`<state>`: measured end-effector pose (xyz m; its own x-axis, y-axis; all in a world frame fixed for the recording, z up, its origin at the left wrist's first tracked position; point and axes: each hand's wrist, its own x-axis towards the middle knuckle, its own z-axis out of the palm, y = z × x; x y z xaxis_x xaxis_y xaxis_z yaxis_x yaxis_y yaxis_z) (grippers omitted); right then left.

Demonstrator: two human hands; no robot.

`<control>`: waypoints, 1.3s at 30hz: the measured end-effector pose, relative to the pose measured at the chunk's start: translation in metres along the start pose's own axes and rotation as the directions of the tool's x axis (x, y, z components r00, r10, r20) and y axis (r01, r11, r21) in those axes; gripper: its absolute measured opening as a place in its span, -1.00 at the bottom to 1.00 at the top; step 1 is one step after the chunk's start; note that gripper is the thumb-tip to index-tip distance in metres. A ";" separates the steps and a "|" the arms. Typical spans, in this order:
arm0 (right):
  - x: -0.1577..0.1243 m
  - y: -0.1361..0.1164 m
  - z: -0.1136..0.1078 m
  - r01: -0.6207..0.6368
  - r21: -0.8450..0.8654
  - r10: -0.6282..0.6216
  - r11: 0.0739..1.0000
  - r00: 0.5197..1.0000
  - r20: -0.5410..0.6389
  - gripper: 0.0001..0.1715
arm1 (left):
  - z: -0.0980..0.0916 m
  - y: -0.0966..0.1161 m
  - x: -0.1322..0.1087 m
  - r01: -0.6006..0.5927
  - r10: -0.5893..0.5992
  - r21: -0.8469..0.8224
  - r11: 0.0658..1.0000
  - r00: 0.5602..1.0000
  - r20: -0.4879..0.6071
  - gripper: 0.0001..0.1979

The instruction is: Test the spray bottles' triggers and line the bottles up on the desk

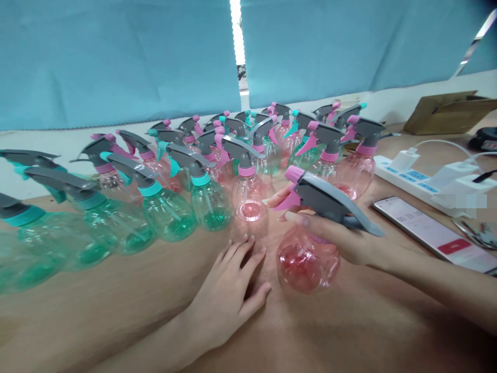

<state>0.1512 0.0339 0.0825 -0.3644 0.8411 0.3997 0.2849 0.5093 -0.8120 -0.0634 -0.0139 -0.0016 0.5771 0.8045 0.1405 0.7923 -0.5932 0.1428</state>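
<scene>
My right hand [330, 230] is wrapped round the neck of a pink spray bottle [306, 264], just under its grey and pink trigger head. The bottle is tilted a little, and its base is at or just above the wooden table. My left hand [233, 287] lies palm down on the table with its fingers spread, holding nothing. Just beyond its fingertips stands another pink spray bottle [249, 199]. Beside that one is a green spray bottle [212, 210] with a turquoise collar.
Several more green spray bottles [166, 215] and pink ones [357, 173] stand in rows behind. To the right lie a phone [430, 228], a white power strip [411, 178] with chargers plugged in and a cardboard box [450, 114]. A blue curtain [116, 57] hangs behind the table [155, 321].
</scene>
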 end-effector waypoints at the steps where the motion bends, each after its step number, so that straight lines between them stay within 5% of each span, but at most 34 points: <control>1: 0.000 0.001 0.001 -0.003 -0.005 0.003 1.000 1.000 -0.011 -0.80 | 0.000 0.000 0.000 0.000 0.000 0.001 1.000 1.000 -0.002 -0.53; 4: -0.001 0.008 0.002 0.012 -0.007 -0.012 1.000 0.999 -0.039 -0.89 | -0.001 0.000 0.000 0.000 0.000 0.008 1.000 1.000 -0.006 -0.53; 14: -0.004 0.016 0.005 0.045 0.037 -0.042 0.998 0.995 -0.093 -0.67 | 0.000 0.000 0.000 -0.011 0.011 0.011 1.000 1.000 -0.011 -0.53; 28: -0.002 0.004 0.003 0.046 -0.056 -0.048 0.997 0.998 -0.047 -0.84 | 0.001 -0.002 0.000 -0.004 0.004 0.023 1.000 1.000 -0.012 -0.52; 33: -0.003 0.006 0.004 0.140 0.001 -0.140 0.990 0.989 -0.056 -0.87 | 0.001 -0.001 0.001 -0.011 0.011 0.022 1.000 1.000 -0.015 -0.53; 39: -0.003 0.011 0.009 0.107 0.050 -0.100 0.993 0.989 -0.112 -0.83 | 0.001 -0.001 0.001 -0.011 0.012 0.014 1.000 1.000 -0.015 -0.52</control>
<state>0.1471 0.0347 0.0686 -0.2895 0.8007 0.5244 0.2002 0.5864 -0.7849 -0.0633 -0.0125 -0.0029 0.5833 0.7970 0.1565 0.7883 -0.6020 0.1277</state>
